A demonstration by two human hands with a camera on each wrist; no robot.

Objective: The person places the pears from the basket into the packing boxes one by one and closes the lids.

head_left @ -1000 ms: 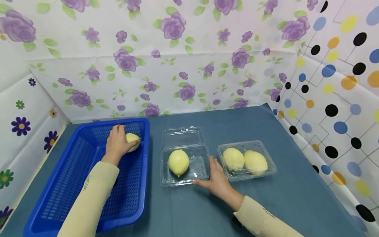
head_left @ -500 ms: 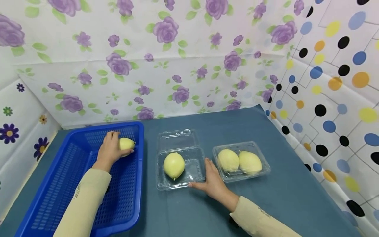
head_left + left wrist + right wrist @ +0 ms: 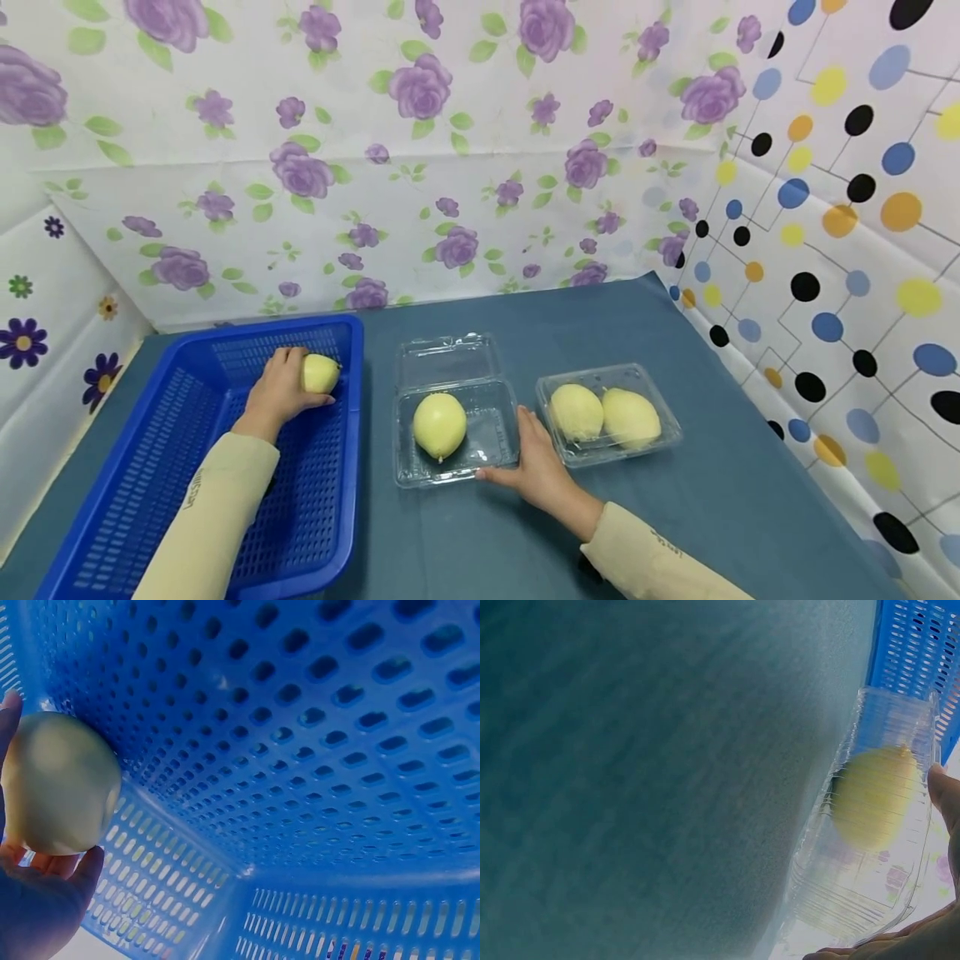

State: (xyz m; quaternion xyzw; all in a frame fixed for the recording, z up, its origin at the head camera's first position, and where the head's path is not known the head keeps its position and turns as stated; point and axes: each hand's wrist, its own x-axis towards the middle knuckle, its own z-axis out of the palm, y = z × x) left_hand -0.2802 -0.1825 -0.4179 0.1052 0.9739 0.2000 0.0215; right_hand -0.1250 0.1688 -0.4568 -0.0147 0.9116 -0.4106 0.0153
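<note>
Nearest the viewer, at about 5 o'clock on the counter point(image 3: 465, 542), the right hand point(image 3: 542, 473) is laid against the front right corner of the open clear box point(image 3: 454, 442); its grip is apart, the fingers straight and pressed to the plastic wall, so the box is steadied rather than clasped. One yellow fruit in the box point(image 3: 439, 424) is already seated in the left half of the tray, and the right half beside it is bare, so the box is judged half filled. Its lid point(image 3: 448, 360) is hinged back toward 12 o'clock and is not yet closed.

At 3 o'clock from it, just beside the right hand, a closed clear box point(image 3: 609, 412) with two fruits side by side is seen; that one is judged finished.

Farther off, at about 10 o'clock, the left hand point(image 3: 279, 394) is held inside the blue basket point(image 3: 150, 467), near its far right corner. Its grip is clamped on a yellow fruit point(image 3: 320, 373), the fingers and thumb curled round it. No other fruit is seen in the basket, so this is judged the last one to be moved.

Against the earlier frames, little is altered: the left hand is kept on the same fruit in the same corner, the right hand is kept at the box, and only a slight shift of the whole view is noted.
</note>
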